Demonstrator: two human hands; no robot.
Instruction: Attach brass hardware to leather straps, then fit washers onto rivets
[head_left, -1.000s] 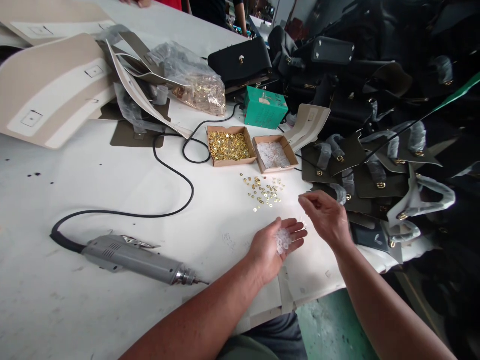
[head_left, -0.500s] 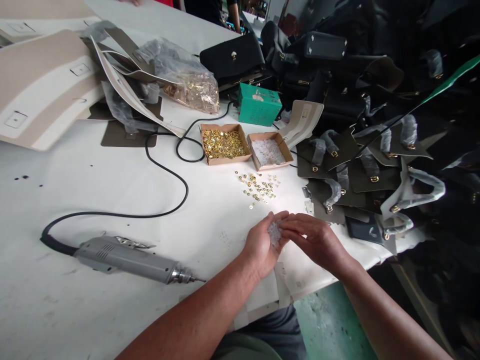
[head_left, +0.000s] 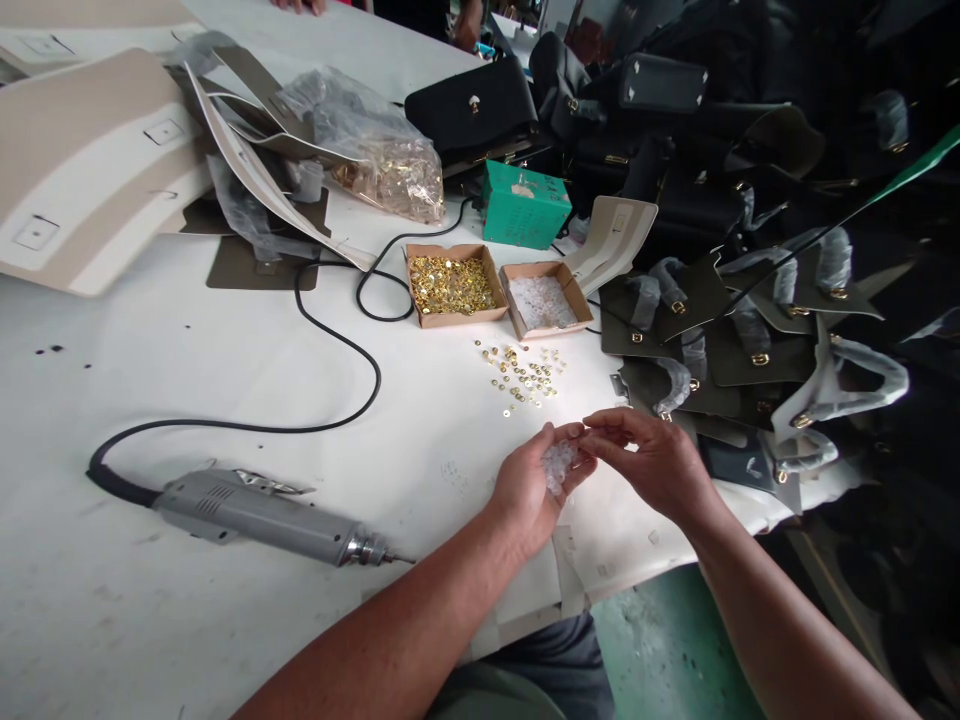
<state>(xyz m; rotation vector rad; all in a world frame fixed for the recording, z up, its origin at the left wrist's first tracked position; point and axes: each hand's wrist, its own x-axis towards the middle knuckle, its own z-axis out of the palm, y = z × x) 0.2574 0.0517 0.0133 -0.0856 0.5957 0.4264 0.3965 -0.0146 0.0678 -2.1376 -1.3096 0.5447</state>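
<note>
A pile of small clear plastic pieces (head_left: 556,466) rests in the cupped palm of my left hand (head_left: 525,490), its fingers curled around them. Beside it, my right hand (head_left: 660,460) has thumb and fingers pinched together at the left fingertips; what lies between them is too small to make out. Loose gold studs (head_left: 525,375) are scattered on the white table (head_left: 300,520) just beyond my hands. Behind them stand a cardboard tray of gold studs (head_left: 454,286) and another tray holding clear pieces (head_left: 541,302).
A grey electric screwdriver (head_left: 262,515) lies at left, its black cord (head_left: 375,390) looping toward a green box (head_left: 525,205). Brown bag panels with wrapped handles (head_left: 757,350) crowd the right edge. A bag of metal parts (head_left: 390,175) sits behind. Another person's hand (head_left: 300,5) shows far back.
My right hand has drawn back slightly to the right from the left palm, exposing more of the clear pieces. The view has shifted a little.
</note>
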